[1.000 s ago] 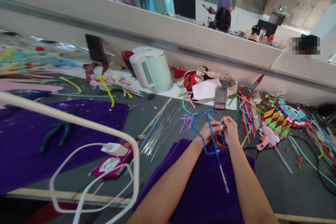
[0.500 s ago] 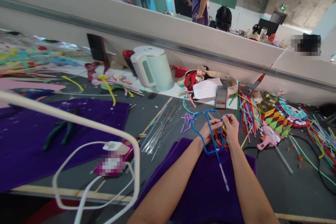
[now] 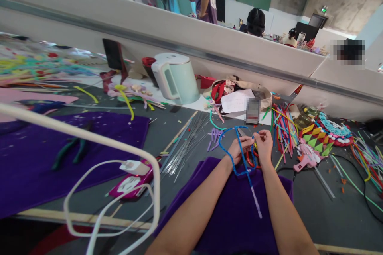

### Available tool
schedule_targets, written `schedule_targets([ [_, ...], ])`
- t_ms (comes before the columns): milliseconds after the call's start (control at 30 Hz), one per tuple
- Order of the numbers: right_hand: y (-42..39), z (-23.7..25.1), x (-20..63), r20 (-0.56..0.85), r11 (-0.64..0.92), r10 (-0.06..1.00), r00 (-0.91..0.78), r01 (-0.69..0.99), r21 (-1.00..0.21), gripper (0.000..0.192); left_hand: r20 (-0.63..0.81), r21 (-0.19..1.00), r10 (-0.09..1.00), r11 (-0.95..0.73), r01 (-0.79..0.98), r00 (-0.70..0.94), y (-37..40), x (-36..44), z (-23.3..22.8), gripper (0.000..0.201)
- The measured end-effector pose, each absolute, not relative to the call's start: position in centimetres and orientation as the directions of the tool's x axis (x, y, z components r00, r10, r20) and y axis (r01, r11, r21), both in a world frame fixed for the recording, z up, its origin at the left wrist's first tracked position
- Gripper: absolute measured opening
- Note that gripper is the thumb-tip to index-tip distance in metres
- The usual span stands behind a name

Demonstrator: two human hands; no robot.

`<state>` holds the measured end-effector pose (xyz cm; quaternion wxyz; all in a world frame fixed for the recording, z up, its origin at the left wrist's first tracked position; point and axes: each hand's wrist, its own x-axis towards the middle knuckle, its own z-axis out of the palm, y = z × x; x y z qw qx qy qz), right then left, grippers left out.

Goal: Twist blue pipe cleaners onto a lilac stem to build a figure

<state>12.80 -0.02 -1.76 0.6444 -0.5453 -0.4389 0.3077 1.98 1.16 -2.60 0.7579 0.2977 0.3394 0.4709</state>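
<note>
Both my hands meet over the near end of a purple cloth, pinching a blue pipe cleaner bent into a loop. My left hand grips the loop's right side. My right hand pinches the same wire just beside it, fingers closed. A straight tail of the pipe cleaner, pale at its end, runs down over the cloth. Red-handled scissors lie under my hands, mostly hidden.
A pale green kettle stands behind. Silver wires, coloured pipe cleaners, a pink glue gun, a pink phone on a white cable, green pliers on another purple cloth. People stand beyond the partition.
My hands have kept their grip on the blue pipe cleaner, with only small finger shifts. The standing person beyond the partition has walked left.
</note>
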Motion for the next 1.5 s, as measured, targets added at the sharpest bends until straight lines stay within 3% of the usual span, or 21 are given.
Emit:
schedule_targets([
  [167, -0.8, -1.0, 13.2, 0.416, 0.230, 0.859, 0.297, 0.502, -0.833, 0.022, -0.220, 0.816, 0.941, 0.322, -0.479, 0.258, 1.2, 2.0, -2.6, 0.031],
  [333, -1.2, -0.3, 13.4, 0.497, 0.271, 0.843, 0.205, 0.636, -0.723, 0.024, -0.194, 0.830, 0.952, 0.288, -0.478, 0.238, 1.3, 1.8, -2.9, 0.030],
  [467, -0.9, -0.6, 13.6, 0.427, 0.270, 0.884, 0.191, 0.536, -0.800, 0.023, -0.158, 0.817, 0.946, 0.286, -0.501, 0.282, 1.2, 1.7, -3.1, 0.028],
  [633, -0.3, -1.2, 13.7, 0.304, 0.246, 0.932, 0.198, 0.270, -0.931, 0.023, -0.171, 0.778, 0.918, 0.349, -0.523, 0.359, 1.1, 1.9, -3.1, 0.028],
  [833, -0.6, -1.0, 13.4, 0.165, 0.168, 0.981, 0.099, -0.026, -0.985, 0.026, -0.173, 0.747, 0.888, 0.400, -0.532, 0.426, 1.0, 1.9, -3.1, 0.029],
  [933, -0.9, -0.6, 13.2, 0.136, 0.141, 0.989, 0.060, -0.080, -0.987, 0.028, -0.154, 0.758, 0.883, 0.394, -0.520, 0.444, 0.9, 2.0, -3.1, 0.029],
  [1067, -1.1, 0.0, 13.0, 0.237, 0.225, 0.970, 0.056, 0.162, -0.961, 0.029, -0.090, 0.776, 0.900, 0.332, -0.536, 0.427, 0.7, 2.3, -3.4, 0.028],
  [1267, -1.2, 0.1, 12.7, 0.422, 0.273, 0.897, 0.133, 0.586, -0.763, 0.018, -0.069, 0.814, 0.923, 0.271, -0.514, 0.378, 0.5, 2.6, -3.1, 0.026],
  [1400, -1.6, 0.1, 12.4, 0.554, 0.272, 0.817, 0.161, 0.739, -0.616, 0.009, -0.063, 0.820, 0.924, 0.264, -0.509, 0.377, 0.2, 2.5, -2.6, 0.026],
  [1500, -1.8, 0.1, 12.3, 0.591, 0.257, 0.783, 0.194, 0.765, -0.591, 0.007, -0.094, 0.807, 0.935, 0.273, -0.524, 0.341, 0.3, 2.5, -2.4, 0.027],
])
